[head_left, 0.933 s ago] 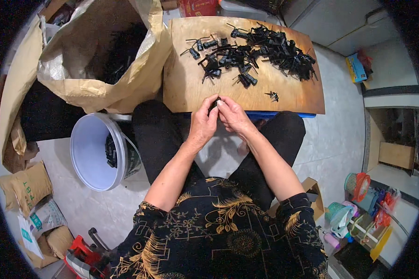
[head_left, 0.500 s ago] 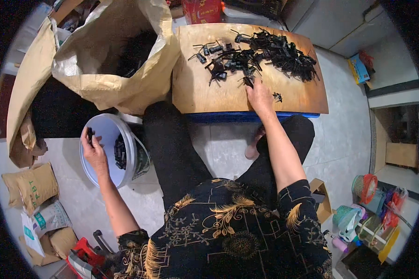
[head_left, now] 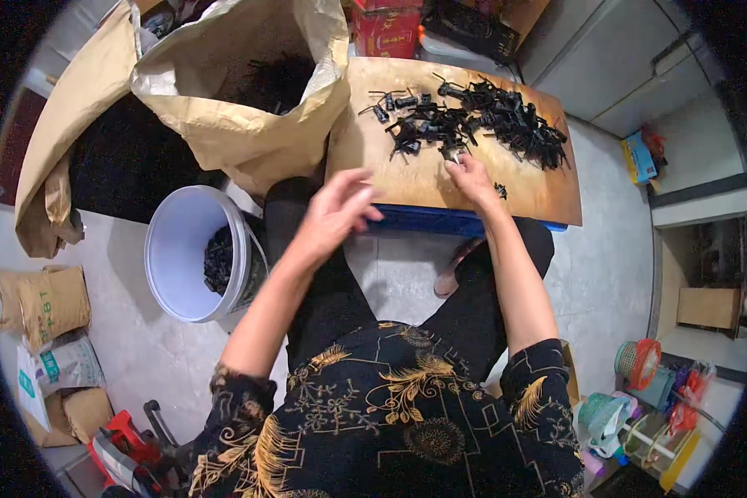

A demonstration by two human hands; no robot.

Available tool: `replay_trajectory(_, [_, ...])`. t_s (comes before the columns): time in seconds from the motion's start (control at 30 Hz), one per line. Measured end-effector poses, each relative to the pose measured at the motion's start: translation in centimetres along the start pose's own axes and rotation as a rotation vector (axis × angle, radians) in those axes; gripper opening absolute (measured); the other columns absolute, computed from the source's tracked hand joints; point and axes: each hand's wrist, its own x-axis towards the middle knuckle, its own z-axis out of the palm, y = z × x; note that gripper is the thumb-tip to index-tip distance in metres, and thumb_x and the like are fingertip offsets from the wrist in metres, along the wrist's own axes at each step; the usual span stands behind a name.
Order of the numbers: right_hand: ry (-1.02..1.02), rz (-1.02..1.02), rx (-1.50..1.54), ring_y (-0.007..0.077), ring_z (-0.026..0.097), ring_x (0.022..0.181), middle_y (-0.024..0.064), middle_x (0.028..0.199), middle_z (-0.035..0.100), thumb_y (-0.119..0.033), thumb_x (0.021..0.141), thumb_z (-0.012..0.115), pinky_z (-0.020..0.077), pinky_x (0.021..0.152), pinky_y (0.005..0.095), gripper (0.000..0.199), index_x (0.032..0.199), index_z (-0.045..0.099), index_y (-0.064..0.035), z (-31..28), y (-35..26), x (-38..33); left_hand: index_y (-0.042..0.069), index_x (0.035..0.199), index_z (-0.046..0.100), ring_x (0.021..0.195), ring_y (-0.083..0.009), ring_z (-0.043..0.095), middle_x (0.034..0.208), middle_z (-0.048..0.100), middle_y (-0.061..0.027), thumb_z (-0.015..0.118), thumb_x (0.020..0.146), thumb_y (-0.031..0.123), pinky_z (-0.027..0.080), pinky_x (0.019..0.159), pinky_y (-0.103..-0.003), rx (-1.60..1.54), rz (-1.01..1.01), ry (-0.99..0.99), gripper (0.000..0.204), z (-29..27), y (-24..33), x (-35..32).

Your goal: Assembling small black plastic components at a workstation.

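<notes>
Over my left thigh, my left hand is blurred by motion; its fingers look spread, and nothing shows in them. My right hand is at the board's near side, thumb and fingers closed on a small black plastic part at the near edge of a pile. That pile of black plastic parts with thin sticks poking out covers the far right of a wooden board. A few small black bits lie right of my right wrist. To the left, a white bucket holds black pieces.
A big open paper sack with black parts inside stands left of the board. Red boxes are behind it. Packed bags and a red tool lie at left; baskets and spools stand at lower right.
My left hand has left the bucket, where it held a black piece, and swung right toward the board, seemingly without it. My right hand stays at the pile's near edge. The view has shifted slightly.
</notes>
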Motion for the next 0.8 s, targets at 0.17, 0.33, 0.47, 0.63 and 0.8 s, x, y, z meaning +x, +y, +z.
replay_trajectory(0.17, [-0.109, -0.215, 0.150, 0.0058, 0.041, 0.052, -0.0040, 0.060, 0.044, -0.019, 0.084, 0.055, 0.0323, 0.044, 0.0221, 0.021, 0.097, 0.051, -0.0036, -0.2, -3.9, -4.5, 0.003, 0.122, 0.039, 0.068, -0.0137, 0.059, 0.096, 0.058, -0.0116, 0.052, 0.088, 0.030, 0.047, 0.055, -0.022, -0.470, -0.330, -0.147, 0.044, 3.6, -3.2, 4.4])
replay_trajectory(0.33, [-0.232, -0.433, 0.046, 0.0107, 0.053, 0.082, 0.0048, 0.088, 0.056, -0.006, 0.086, 0.049, 0.0429, 0.074, 0.0245, 0.023, 0.109, 0.048, -0.0011, 0.1, -4.6, -8.4, 0.003, 0.106, 0.053, 0.064, -0.0125, 0.058, 0.084, 0.060, -0.0095, 0.052, 0.088, 0.032, 0.049, 0.056, -0.019, -0.829, -0.341, -0.384, 0.035, 3.4, -5.9, 5.3])
replay_trajectory(0.47, [-0.209, -0.513, -0.062, 0.0144, 0.056, 0.085, 0.0073, 0.093, 0.059, -0.001, 0.085, 0.048, 0.0441, 0.077, 0.0261, 0.026, 0.111, 0.049, -0.0025, 0.2, -4.1, -9.4, 0.004, 0.106, 0.056, 0.064, -0.0114, 0.056, 0.082, 0.059, -0.0065, 0.055, 0.085, 0.032, 0.047, 0.054, -0.018, -0.770, -0.314, -0.464, 0.034, 4.2, -5.9, 4.4])
replay_trajectory(0.63, [-0.271, -0.537, 0.019, 0.0270, 0.060, 0.089, 0.0116, 0.102, 0.060, 0.005, 0.077, 0.050, 0.0477, 0.076, 0.0323, 0.038, 0.112, 0.052, -0.0085, 0.8, -4.4, -9.5, 0.006, 0.106, 0.055, 0.063, -0.0131, 0.058, 0.088, 0.062, -0.0112, 0.054, 0.086, 0.029, 0.049, 0.054, -0.019, -0.830, -0.361, -0.493, 0.031, 3.7, -6.4, 4.1])
replay_trajectory(0.8, [-0.196, -0.667, -0.022, 0.0217, 0.061, 0.079, 0.0098, 0.097, 0.060, 0.006, 0.076, 0.051, 0.0484, 0.071, 0.0303, 0.040, 0.113, 0.051, -0.0095, 1.4, -4.0, -9.8, 0.005, 0.109, 0.052, 0.068, -0.0162, 0.061, 0.088, 0.061, -0.0122, 0.054, 0.087, 0.023, 0.052, 0.058, -0.022, -0.871, -0.390, -0.534, 0.028, 3.7, -6.7, 3.9])
